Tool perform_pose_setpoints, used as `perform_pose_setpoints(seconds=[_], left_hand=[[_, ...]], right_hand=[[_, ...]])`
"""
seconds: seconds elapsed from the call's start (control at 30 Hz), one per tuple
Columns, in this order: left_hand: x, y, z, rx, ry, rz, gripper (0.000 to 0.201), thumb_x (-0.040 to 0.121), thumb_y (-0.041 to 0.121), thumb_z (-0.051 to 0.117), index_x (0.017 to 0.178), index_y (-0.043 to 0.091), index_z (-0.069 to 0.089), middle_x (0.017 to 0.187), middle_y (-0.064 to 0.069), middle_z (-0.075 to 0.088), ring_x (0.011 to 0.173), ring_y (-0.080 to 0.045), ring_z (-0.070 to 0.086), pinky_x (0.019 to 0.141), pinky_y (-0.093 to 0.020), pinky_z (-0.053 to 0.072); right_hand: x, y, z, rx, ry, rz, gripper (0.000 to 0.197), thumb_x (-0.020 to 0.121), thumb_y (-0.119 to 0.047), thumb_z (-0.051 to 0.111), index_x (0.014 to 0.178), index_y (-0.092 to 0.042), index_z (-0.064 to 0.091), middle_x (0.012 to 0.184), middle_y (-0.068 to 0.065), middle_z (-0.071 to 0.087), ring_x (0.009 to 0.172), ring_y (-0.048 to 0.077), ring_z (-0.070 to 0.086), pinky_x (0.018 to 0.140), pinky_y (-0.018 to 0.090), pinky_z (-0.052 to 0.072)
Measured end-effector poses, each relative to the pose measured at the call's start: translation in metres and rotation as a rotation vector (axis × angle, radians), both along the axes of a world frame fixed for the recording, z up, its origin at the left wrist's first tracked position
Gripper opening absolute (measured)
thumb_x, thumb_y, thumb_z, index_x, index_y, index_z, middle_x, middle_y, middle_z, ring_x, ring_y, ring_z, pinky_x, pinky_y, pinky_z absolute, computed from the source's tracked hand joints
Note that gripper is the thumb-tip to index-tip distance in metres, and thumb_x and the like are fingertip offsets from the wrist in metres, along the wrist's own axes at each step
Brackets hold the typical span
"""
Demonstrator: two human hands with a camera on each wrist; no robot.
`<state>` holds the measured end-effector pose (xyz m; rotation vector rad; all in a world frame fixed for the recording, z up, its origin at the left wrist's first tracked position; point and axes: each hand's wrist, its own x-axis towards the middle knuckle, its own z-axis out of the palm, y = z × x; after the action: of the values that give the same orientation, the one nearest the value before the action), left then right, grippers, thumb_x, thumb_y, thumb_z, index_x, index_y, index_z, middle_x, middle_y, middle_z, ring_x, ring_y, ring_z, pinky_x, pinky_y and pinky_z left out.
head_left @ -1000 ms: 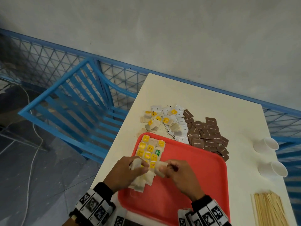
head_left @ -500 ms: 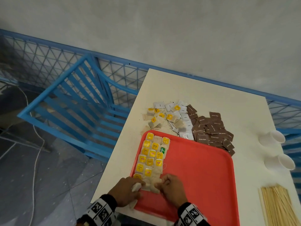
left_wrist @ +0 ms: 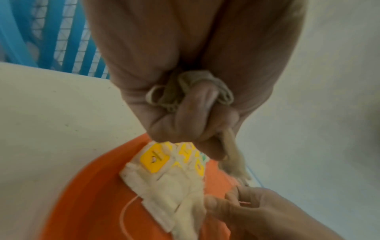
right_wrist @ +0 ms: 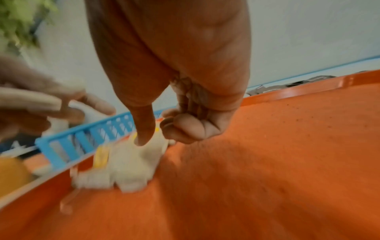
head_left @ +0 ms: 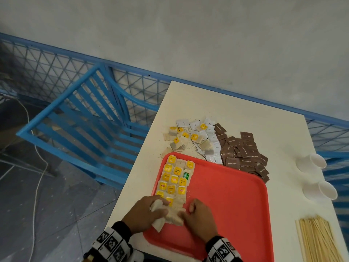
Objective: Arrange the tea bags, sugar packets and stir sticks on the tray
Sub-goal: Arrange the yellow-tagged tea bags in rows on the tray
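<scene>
A red tray lies on the cream table. Several tea bags with yellow tags lie in neat rows along its left side. At the near end of those rows my left hand grips a bunch of tea bags in its curled fingers, and one bag hangs down from them. My right hand sits beside it with fingers curled in; its thumb presses on the nearest laid tea bags. Stir sticks lie at the table's near right.
Beyond the tray lie loose tea bags, white sugar packets and brown sugar packets. Two white paper cups lie on their sides at the right edge. A blue chair stands left of the table.
Both hands have come down from above the tray's middle to its near left part. The rows of tea bags now reach further toward me.
</scene>
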<state>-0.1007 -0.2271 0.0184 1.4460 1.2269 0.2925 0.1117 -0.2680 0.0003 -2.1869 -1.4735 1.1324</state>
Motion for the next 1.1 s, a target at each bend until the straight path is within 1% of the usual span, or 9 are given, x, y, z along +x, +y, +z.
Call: perform_pose_setpoints(seconds=[0.1, 0.2, 0.27, 0.37, 0.53, 0.7, 0.83, 0.97, 1.1], left_hand=[[0.012, 0.002, 0.017, -0.014, -0.129, 0.142, 0.011, 0.094, 0.02, 0.067, 0.103, 0.023, 0.073, 0.087, 0.01, 0.073, 0.072, 0.003, 0.068, 0.064, -0.017, 0.053], [0.025, 0.007, 0.03, 0.01, -0.224, 0.21, 0.013, 0.094, 0.024, 0.068, 0.105, 0.028, 0.073, 0.1, 0.003, 0.075, 0.083, -0.007, 0.07, 0.075, -0.032, 0.059], [0.037, 0.008, 0.041, -0.011, -0.281, 0.222, 0.014, 0.094, 0.031, 0.067, 0.107, 0.031, 0.072, 0.085, -0.005, 0.074, 0.064, -0.02, 0.065, 0.056, -0.033, 0.054], [0.057, 0.008, 0.059, -0.04, -0.377, 0.277, 0.017, 0.092, 0.033, 0.067, 0.107, 0.028, 0.07, 0.059, -0.006, 0.058, 0.043, -0.017, 0.048, 0.042, -0.023, 0.04], [0.071, 0.011, 0.073, -0.119, -0.457, 0.333, 0.021, 0.086, 0.03, 0.073, 0.106, 0.022, 0.072, 0.054, -0.012, 0.048, 0.041, -0.015, 0.043, 0.039, -0.021, 0.033], [0.088, 0.011, 0.089, -0.173, -0.536, 0.357, 0.022, 0.083, 0.026, 0.075, 0.104, 0.017, 0.072, 0.048, -0.009, 0.044, 0.038, -0.014, 0.036, 0.04, -0.019, 0.027], [0.103, 0.011, 0.103, -0.157, -0.545, 0.385, 0.02, 0.088, 0.02, 0.073, 0.107, 0.017, 0.071, 0.046, -0.004, 0.042, 0.036, -0.011, 0.034, 0.039, -0.018, 0.026], [0.114, 0.011, 0.113, -0.062, -0.472, 0.392, 0.019, 0.091, 0.015, 0.07, 0.109, 0.015, 0.068, 0.043, 0.003, 0.047, 0.033, -0.01, 0.035, 0.038, -0.018, 0.027], [0.119, 0.01, 0.121, 0.001, -0.438, 0.367, 0.017, 0.09, 0.014, 0.071, 0.107, 0.018, 0.069, 0.047, 0.005, 0.051, 0.033, -0.01, 0.037, 0.039, -0.018, 0.029]], right_hand=[[0.011, 0.005, 0.023, 0.084, 0.129, -0.029, 0.034, 0.081, -0.032, 0.077, 0.068, -0.019, 0.049, 0.061, -0.007, 0.051, 0.054, 0.005, 0.043, 0.055, 0.021, 0.034], [0.013, 0.009, 0.057, 0.046, 0.445, -0.06, 0.035, 0.085, -0.038, 0.075, 0.081, -0.006, 0.061, 0.063, -0.004, 0.062, 0.053, 0.007, 0.052, 0.053, 0.024, 0.042], [0.012, 0.01, 0.077, -0.035, 0.606, -0.064, 0.039, 0.086, -0.035, 0.075, 0.093, 0.002, 0.064, 0.066, -0.003, 0.067, 0.052, 0.008, 0.057, 0.05, 0.018, 0.042], [0.018, 0.01, 0.096, -0.006, 0.633, -0.025, 0.032, 0.088, -0.025, 0.075, 0.091, 0.006, 0.068, 0.061, -0.005, 0.067, 0.049, 0.002, 0.055, 0.049, 0.013, 0.04], [0.052, 0.02, 0.121, 0.123, 0.643, -0.089, 0.019, 0.088, -0.019, 0.074, 0.089, -0.001, 0.067, 0.067, 0.008, 0.068, 0.059, 0.011, 0.056, 0.056, 0.019, 0.041], [0.083, 0.026, 0.144, 0.144, 0.661, 0.013, 0.011, 0.088, -0.018, 0.074, 0.083, -0.01, 0.067, 0.067, 0.003, 0.067, 0.062, 0.014, 0.056, 0.055, 0.021, 0.042], [0.093, 0.019, 0.145, 0.385, 0.484, -0.001, 0.018, 0.083, -0.018, 0.079, 0.096, -0.016, 0.066, 0.086, 0.002, 0.064, 0.069, 0.009, 0.054, 0.061, 0.014, 0.043], [0.086, 0.006, 0.141, 0.627, 0.065, 0.314, 0.04, 0.076, -0.044, 0.073, 0.113, -0.037, 0.06, 0.104, -0.018, 0.051, 0.087, 0.0, 0.052, 0.076, 0.009, 0.041], [0.075, 0.008, 0.131, 0.638, -0.089, 0.375, 0.017, 0.086, -0.035, 0.062, 0.103, -0.035, 0.064, 0.092, -0.022, 0.054, 0.084, -0.006, 0.047, 0.073, 0.015, 0.039]])
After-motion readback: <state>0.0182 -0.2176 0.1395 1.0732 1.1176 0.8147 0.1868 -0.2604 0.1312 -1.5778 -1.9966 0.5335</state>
